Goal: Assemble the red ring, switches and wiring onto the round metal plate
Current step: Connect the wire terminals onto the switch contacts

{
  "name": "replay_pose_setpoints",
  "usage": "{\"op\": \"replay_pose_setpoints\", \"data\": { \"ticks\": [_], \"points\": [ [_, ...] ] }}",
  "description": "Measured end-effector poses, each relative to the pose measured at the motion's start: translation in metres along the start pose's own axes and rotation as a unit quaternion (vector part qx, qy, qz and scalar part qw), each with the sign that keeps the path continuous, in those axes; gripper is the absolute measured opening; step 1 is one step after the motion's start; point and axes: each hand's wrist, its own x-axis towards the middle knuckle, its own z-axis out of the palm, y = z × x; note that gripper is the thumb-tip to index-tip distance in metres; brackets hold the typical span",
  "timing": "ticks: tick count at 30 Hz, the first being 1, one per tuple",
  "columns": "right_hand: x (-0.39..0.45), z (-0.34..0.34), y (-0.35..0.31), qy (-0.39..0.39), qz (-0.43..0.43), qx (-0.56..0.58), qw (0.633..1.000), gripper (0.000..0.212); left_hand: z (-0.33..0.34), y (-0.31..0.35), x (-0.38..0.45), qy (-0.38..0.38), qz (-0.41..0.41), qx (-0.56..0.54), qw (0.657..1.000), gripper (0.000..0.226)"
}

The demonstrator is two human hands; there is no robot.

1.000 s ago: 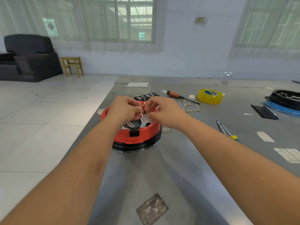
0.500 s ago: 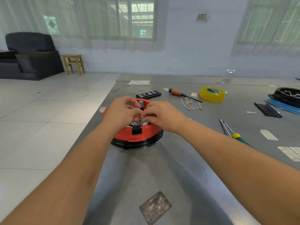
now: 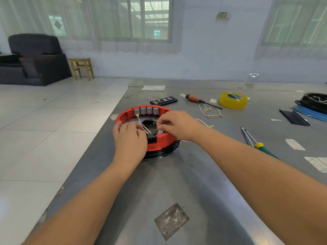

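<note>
The red ring sits on a round metal plate above a black base, near the table's left edge. Several grey switches line the ring's far inner wall. A black socket is set in the ring's near wall. My left hand rests on the ring's near-left side and pinches white wires that end in a gold ring terminal. My right hand reaches over the ring's right side and pinches a white wire with a gold terminal just behind the socket.
Loose white wires with gold terminals lie behind the ring. Farther back are a black bit case, an orange-handled screwdriver and a yellow tape roll. A green-handled screwdriver lies to the right. A black and blue assembly sits far right.
Both hands have dropped from the ring's centre toward its near wall by the socket. The switches on the far wall have come into sight. The camera has moved closer.
</note>
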Motion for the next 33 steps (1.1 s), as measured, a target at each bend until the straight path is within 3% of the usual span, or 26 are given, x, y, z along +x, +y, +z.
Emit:
{"op": "replay_pose_setpoints", "data": {
  "ticks": [12, 19, 28, 31, 33],
  "points": [
    [-0.029, -0.007, -0.01, -0.043, -0.029, 0.007, 0.999, 0.011, -0.006, -0.01, 0.014, -0.086, 0.081, -0.114, 0.986, 0.043],
    [-0.028, -0.018, -0.007, -0.048, -0.033, 0.015, 0.998, 0.008, -0.003, -0.01, 0.027, -0.123, 0.033, -0.159, 0.979, 0.05],
    [-0.021, -0.017, 0.003, -0.07, -0.035, 0.064, 0.995, 0.003, 0.006, -0.01, 0.044, -0.19, -0.017, -0.277, 0.942, 0.055],
    [-0.02, -0.013, 0.001, -0.074, -0.031, 0.069, 0.994, 0.002, 0.012, -0.01, 0.05, -0.188, -0.021, -0.259, 0.947, 0.045],
    [-0.021, -0.01, -0.001, -0.071, -0.032, 0.066, 0.995, 0.006, 0.015, -0.009, 0.048, -0.146, -0.029, -0.239, 0.96, 0.029]
  ]
}}
